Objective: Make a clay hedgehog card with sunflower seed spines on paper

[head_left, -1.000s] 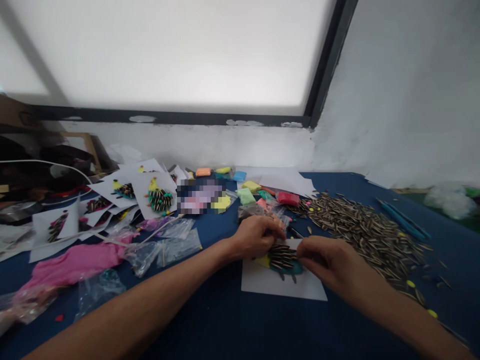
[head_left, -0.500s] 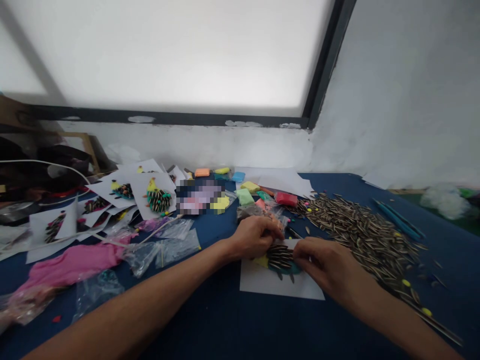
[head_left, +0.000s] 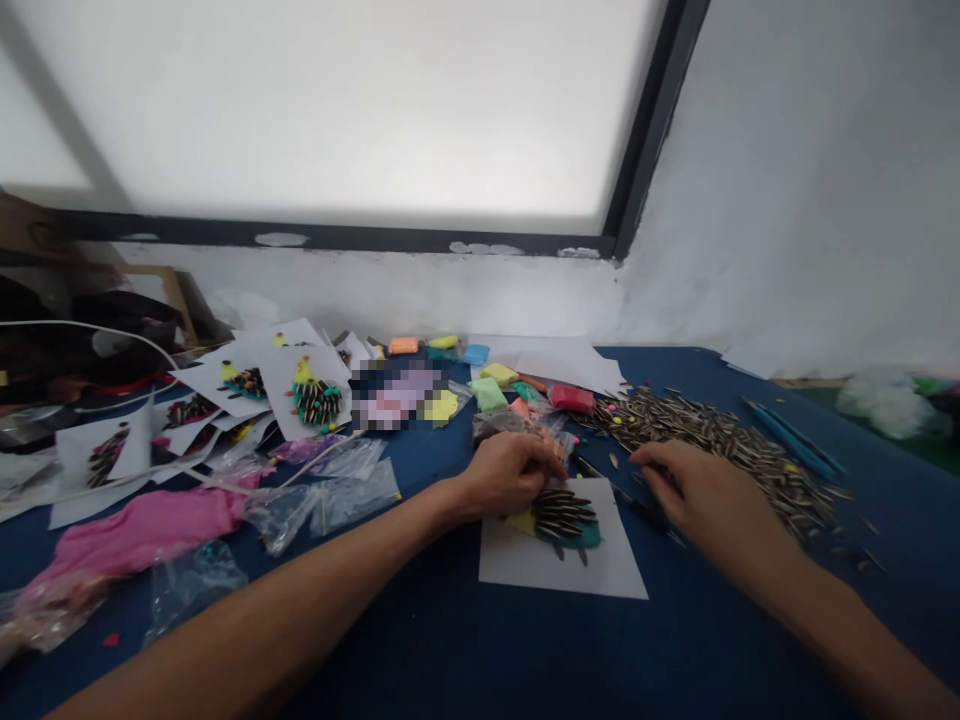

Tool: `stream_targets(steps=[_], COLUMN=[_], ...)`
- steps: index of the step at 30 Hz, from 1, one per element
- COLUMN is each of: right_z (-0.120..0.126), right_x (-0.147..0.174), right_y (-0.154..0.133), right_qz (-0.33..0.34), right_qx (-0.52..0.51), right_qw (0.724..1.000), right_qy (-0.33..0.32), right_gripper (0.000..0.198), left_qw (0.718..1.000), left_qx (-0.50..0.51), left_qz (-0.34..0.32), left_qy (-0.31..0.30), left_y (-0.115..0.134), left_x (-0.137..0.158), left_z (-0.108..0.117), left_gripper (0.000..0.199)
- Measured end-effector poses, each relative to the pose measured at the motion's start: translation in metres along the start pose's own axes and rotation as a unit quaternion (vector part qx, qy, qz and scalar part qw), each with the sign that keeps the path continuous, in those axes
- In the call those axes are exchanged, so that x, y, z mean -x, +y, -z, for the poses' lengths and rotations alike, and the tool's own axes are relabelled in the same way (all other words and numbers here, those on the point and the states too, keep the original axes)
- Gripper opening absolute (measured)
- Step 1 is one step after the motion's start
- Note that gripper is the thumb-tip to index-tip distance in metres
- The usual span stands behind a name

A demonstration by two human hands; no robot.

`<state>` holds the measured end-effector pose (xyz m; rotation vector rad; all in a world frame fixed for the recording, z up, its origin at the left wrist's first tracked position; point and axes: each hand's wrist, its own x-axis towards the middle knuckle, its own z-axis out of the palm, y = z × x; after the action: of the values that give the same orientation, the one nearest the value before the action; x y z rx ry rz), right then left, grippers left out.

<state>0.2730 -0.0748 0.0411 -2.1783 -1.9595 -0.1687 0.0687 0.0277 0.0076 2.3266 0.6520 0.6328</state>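
A white paper card [head_left: 525,570] lies on the blue table and bears a hedgehog picture [head_left: 564,515], with a teal clay body, a yellow clay face and rows of striped sunflower seeds as spines. My left hand [head_left: 510,475] rests on the card's upper left corner, its fingers curled beside the yellow face; whether a small thing is pinched in them is hidden. To the right of the card, my right hand [head_left: 701,495] hovers by the near edge of a heap of sunflower seeds [head_left: 697,425]. Its index finger and thumb are apart, with nothing visible between them.
Packets of coloured clay, such as a red one [head_left: 571,399], stand behind the card. Blue tweezers [head_left: 795,440] lie past the seeds. A dark pen-like tool [head_left: 637,507] is by my right hand. At left are finished hedgehog cards [head_left: 289,400], pink clay [head_left: 150,530] and plastic bags [head_left: 195,590].
My right hand has left the hedgehog's back and moved right, up to the seed heap. The right side of the picture is now uncovered. My left hand has stayed in place.
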Motion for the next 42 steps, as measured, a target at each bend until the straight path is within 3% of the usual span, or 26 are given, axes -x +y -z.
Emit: stream_targets(steps=[8, 13, 27, 32, 37, 42], right_z=[-0.020, -0.023, -0.019, -0.004, 0.015, 0.017], right_x=[-0.007, -0.011, -0.008, -0.004, 0.006, 0.013], right_y=[0.008, 0.009, 0.013, 0.005, -0.016, -0.024], right_qz=[0.062, 0.100, 0.078, 0.073, 0.079, 0.099], right_qx=[-0.001, -0.005, -0.012, -0.044, -0.179, -0.232], right_qw=[0.998, 0.995, 0.997, 0.996, 0.976, 0.954], right_qy=[-0.009, -0.011, -0.008, -0.004, -0.091, -0.163], right_gripper=[0.035, 0.029, 0.025, 0.022, 0.024, 0.027], left_qw=[1.000, 1.000, 1.000, 1.000, 1.000, 1.000], left_qx=[0.002, 0.003, 0.011, 0.002, 0.006, 0.017], left_qz=[0.003, 0.001, 0.007, 0.009, -0.002, -0.006], left_qy=[0.001, 0.006, 0.009, -0.001, 0.004, 0.008], left_y=[0.001, -0.002, -0.003, -0.001, -0.003, -0.004], left_x=[0.000, 0.000, 0.001, 0.000, 0.000, 0.000], left_z=[0.000, -0.001, -0.002, -0.001, -0.001, -0.002], left_gripper=[0.042, 0.042, 0.042, 0.042, 0.042, 0.042])
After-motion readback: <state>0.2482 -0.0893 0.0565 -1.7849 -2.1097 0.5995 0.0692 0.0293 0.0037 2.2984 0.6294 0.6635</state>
